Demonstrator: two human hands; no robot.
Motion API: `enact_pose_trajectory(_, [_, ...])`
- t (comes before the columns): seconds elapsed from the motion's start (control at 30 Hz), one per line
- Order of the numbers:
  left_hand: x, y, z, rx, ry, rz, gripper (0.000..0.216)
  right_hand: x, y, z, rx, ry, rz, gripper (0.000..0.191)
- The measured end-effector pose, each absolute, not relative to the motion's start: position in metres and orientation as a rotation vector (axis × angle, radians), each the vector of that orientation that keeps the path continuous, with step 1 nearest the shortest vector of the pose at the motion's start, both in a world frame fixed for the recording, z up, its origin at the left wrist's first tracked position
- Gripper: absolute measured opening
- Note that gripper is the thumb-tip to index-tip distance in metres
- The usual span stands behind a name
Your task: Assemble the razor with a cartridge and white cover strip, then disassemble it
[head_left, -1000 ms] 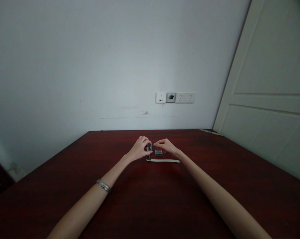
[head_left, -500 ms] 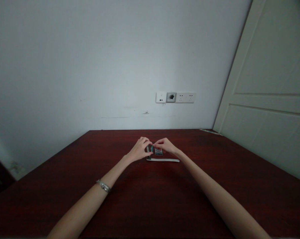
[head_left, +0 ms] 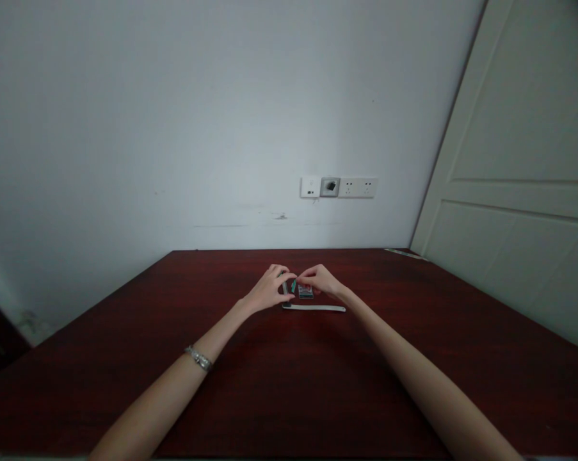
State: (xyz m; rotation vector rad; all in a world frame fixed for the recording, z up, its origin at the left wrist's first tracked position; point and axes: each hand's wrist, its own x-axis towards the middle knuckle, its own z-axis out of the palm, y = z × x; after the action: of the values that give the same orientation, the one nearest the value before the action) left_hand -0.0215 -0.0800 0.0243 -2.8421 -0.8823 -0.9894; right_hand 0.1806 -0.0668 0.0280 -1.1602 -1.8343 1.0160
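My right hand [head_left: 320, 280] is closed in a pinch on the upper end of a small green strip [head_left: 294, 285], which hangs slightly tilted. Around the strip's left side curves my left hand [head_left: 269, 288], its thumb and forefinger apart with a gap between them. Behind those fingers a thin silvery-grey bar [head_left: 285, 288] rises from the dark joint of what looks like a folding razor. The razor's long white handle [head_left: 315, 308] lies across the table just in front of my hands. A small flat patterned packet [head_left: 306, 292] lies below my right fingers, partly covered by them.
The dark red wooden table [head_left: 289, 384] reaches back to a white wall with sockets [head_left: 358, 187]. A pale panelled door [head_left: 519, 192] stands along the right side. A thin flat strip [head_left: 406, 254] lies at the table's far right corner.
The green strip has gone from upright between my left finger and thumb to tilted, in my right fingers. The left thumb and forefinger have spread slightly; the white handle has stayed put.
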Motion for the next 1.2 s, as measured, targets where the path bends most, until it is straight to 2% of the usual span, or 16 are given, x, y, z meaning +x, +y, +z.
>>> enact_pose_trajectory(0.1, [-0.022,-0.079,0.023,-2.796,-0.953,-1.149,0.053,0.179,-0.065,0.028,-1.132,-1.736,0.989,0.028])
enact_pose_trajectory(0.3, [-0.021,-0.067,0.016,-2.746,-1.379,-1.605,0.024,0.170,-0.063,0.025,-1.027,-1.489,0.929,0.034])
enact_pose_trajectory(0.47, [-0.018,-0.067,0.013,-2.974,-1.674,-1.931,0.033,0.163,-0.067,0.024,-0.971,-1.445,0.889,0.034])
enact_pose_trajectory(0.6, [-0.013,-0.073,0.015,-2.970,-1.805,-2.021,0.035,0.159,-0.072,0.025,-0.956,-1.451,0.900,0.034])
enact_pose_trajectory(0.8, [-0.019,-0.070,0.018,-2.976,-1.831,-1.900,0.034,0.160,-0.073,0.026,-0.966,-1.596,0.747,0.033])
enact_pose_trajectory(0.97, [-0.029,-0.067,0.024,-3.126,-1.833,-1.534,0.032,0.173,-0.072,0.030,-0.864,-1.911,0.292,0.026])
enact_pose_trajectory(1.2, [-0.033,-0.069,0.029,-3.306,-1.738,-1.164,0.028,0.179,-0.078,0.030,-0.907,-2.238,0.070,0.018])
